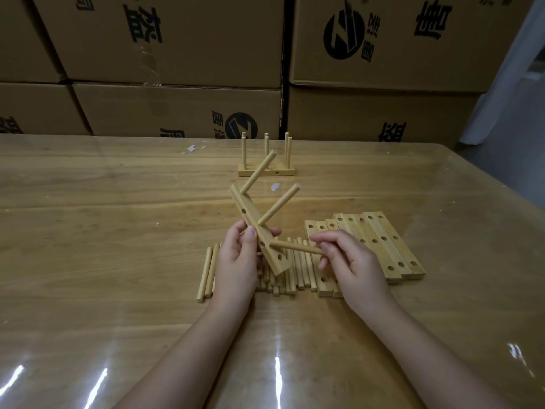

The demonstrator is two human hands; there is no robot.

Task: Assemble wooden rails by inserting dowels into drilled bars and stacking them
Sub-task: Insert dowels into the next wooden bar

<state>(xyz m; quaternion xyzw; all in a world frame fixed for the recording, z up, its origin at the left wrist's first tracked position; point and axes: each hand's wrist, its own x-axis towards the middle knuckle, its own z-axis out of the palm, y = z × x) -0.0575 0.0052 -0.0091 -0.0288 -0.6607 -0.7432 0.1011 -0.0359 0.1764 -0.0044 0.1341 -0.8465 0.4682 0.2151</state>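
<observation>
Inserting: the right hand [351,261] pinches a dowel [295,247] between thumb and fingertips, with the dowel's free end at the third hole of the bar [256,228]. I cannot tell how deep it sits.
Doing it well: keep the dowel square to the bar's face and in line with the two dowels [278,205] already seated higher up. Push straight along its length, with a slight twist if it binds, until it stands as its neighbours do.
Bar grip: the left hand [236,261] wraps the bar's lower half, thumb in front and fingers behind, holding it tilted above the tabletop [118,231]. This hand should brace against the push.
Right wrist: palm down, forearm coming in from the near edge.
Under the hands: loose dowels [206,273] lie in a row near the middle of the tabletop.
To the right: spare bars [380,240] lie side by side, touching.
Far edge: a finished rail [267,172] stands well back, its pegs upright.
</observation>
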